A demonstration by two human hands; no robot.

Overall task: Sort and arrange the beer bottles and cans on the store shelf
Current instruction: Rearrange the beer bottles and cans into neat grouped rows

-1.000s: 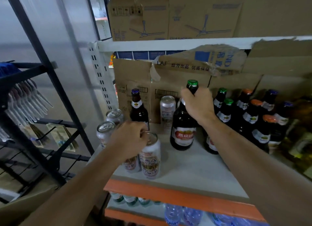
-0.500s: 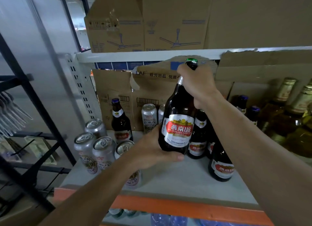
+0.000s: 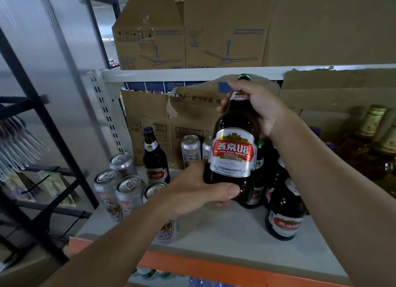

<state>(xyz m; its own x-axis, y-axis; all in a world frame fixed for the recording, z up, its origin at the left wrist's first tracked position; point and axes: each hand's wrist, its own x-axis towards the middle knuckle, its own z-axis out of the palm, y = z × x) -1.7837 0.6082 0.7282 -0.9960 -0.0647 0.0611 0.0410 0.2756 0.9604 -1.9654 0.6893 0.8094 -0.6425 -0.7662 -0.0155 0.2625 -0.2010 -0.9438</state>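
We hold one beer bottle (image 3: 233,154) up in both hands.
Our right grip (image 3: 259,107) curls round its neck and our left grip (image 3: 199,190) wraps its base; it hangs upright above the shelf (image 3: 225,233), cans (image 3: 128,192) at left, other bottles (image 3: 285,214) at right.

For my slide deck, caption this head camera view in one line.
Left hand grips the base and right hand the neck of a green-capped beer bottle held above the shelf.
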